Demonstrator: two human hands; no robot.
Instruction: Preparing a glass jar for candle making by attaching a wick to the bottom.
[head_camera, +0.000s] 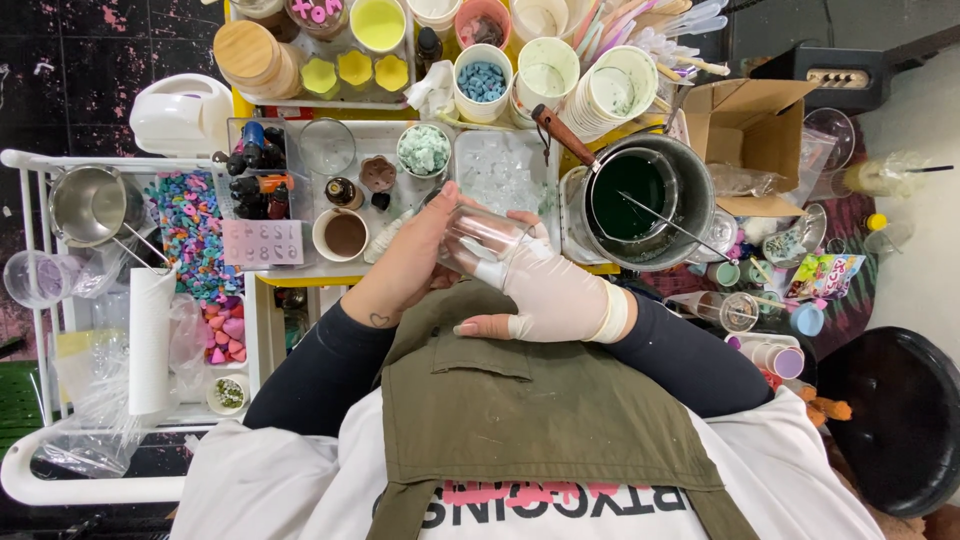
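My left hand (415, 258), bare with a small tattoo at the wrist, and my right hand (548, 292), in a white glove, both grip a clear glass cup (484, 240) tilted on its side just above my olive apron (520, 400). The cup looks empty. Directly beyond it lies a clear tray of transparent chunks (502, 175). To the right stands a metal pot of dark green liquid (640, 195) with a wooden-handled tool (562, 135) resting in it.
The crowded worktable holds a cup of brown liquid (343, 236), a bowl of pale green pieces (424, 150), a cup of blue pieces (482, 82) and stacked paper cups (610, 95). A white cart (40, 330) at left carries coloured shapes (190, 235), a small pan (88, 205) and a paper roll (150, 340). A cardboard box (750, 125) and a black stool (890, 420) are at right.
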